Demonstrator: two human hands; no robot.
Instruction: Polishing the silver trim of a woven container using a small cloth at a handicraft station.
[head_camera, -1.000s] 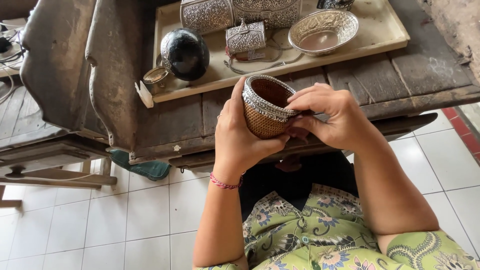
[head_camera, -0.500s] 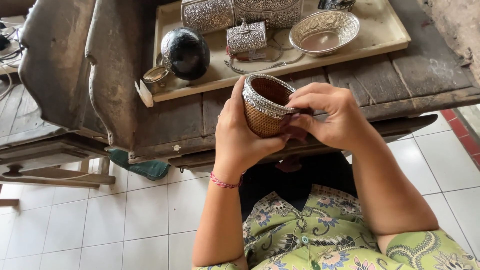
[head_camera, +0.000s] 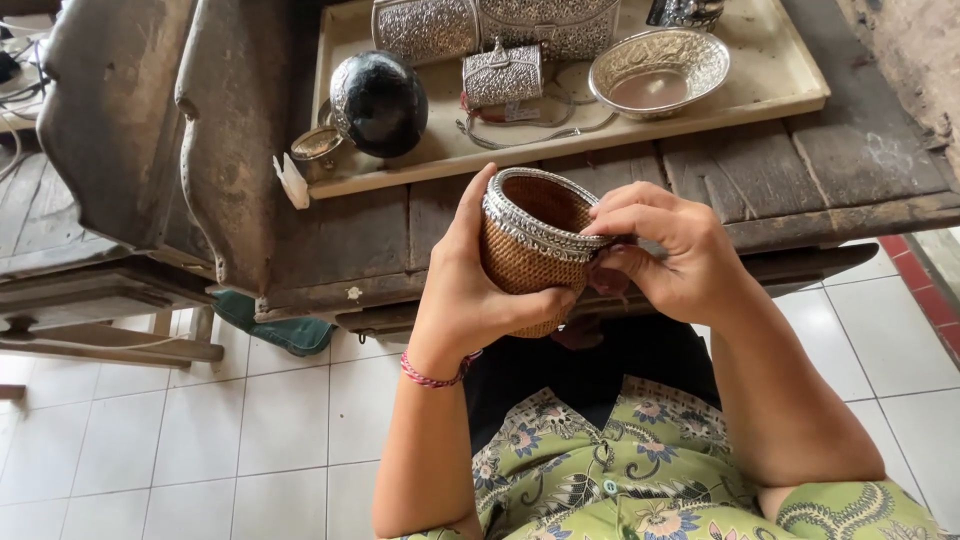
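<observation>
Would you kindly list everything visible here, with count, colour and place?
woven cup: one, tan with a silver rim, held above the bench edge
tray: one, cream, on the bench
embossed bowl: one, silver, on the tray's right
small purse: one, silver, mid-tray
dark round vessel: one, black, on the tray's left
wooden bench: one, weathered brown, in front of the person
green cloth: one, under the bench
left hand: cradles the cup
right hand: fingertips at the cup's rim
</observation>
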